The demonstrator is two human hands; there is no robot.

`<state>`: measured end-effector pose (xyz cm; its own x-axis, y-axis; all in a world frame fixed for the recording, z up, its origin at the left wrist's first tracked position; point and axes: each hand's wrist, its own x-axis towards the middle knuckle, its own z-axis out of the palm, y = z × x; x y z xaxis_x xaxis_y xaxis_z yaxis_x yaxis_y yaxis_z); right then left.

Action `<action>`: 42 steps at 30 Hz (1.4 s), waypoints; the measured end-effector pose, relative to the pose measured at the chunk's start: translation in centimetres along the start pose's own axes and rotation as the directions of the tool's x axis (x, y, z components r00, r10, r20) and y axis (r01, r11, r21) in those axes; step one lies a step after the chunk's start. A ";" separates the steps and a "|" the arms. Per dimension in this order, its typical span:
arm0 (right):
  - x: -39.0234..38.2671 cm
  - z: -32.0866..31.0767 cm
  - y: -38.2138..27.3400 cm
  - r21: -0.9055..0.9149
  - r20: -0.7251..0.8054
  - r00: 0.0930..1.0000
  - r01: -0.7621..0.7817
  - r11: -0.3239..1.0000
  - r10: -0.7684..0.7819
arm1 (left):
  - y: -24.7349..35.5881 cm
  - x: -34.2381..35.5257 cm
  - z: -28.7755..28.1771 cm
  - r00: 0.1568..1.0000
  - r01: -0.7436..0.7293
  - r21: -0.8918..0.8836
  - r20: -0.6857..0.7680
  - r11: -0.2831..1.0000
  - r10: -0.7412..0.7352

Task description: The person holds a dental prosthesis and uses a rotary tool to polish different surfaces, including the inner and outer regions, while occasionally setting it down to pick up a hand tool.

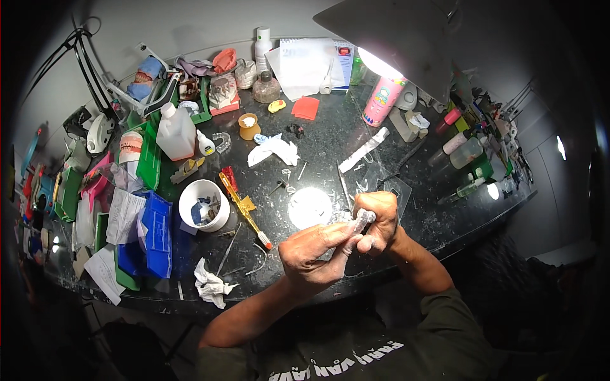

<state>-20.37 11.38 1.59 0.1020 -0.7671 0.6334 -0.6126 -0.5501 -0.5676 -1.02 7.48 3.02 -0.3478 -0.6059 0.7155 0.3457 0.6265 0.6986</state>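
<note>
Clear dental piece (361, 221) gripped by both hands (343, 238) near white bowl (203, 204), brush (244, 209).

A dental technician's workshop, seen from above a cluttered black worktop (356, 136) lit by a desk lamp (394, 38). Tooth-and-gum models (143, 77), a clear arch-shaped tray (222, 141), a white mixing bowl (203, 204), a white plastic bottle (176, 132), small bottles (462, 152) and fine hand tools (244, 209) crowd the surface, with blue and green parts trays (155, 232) stacked to the left
</note>
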 end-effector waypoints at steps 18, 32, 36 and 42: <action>0.4 0.2 -0.4 0.020 -0.034 0.999 0.008 1.000 -0.007 | 0.2 0.2 -0.1 1.000 -0.006 0.016 0.003 1.000 0.006; 0.4 -0.3 -0.6 0.010 -0.051 0.999 0.018 1.000 -0.018 | -0.1 0.3 -0.1 0.999 -0.047 -0.004 0.008 0.999 0.047; 0.2 -0.2 -0.5 0.005 -0.054 0.998 0.029 1.000 -0.029 | 0.0 0.2 -0.2 0.999 -0.036 0.000 0.024 0.999 0.036; 0.3 -0.2 -0.4 0.004 -0.033 0.998 0.051 0.999 -0.051 | 0.0 0.3 -0.2 0.999 -0.038 -0.010 0.032 0.999 0.038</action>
<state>-20.24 11.42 2.09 0.1072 -0.7265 0.6787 -0.6037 -0.5900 -0.5362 -0.93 7.17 3.23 -0.3618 -0.5656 0.7411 0.3671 0.6443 0.6709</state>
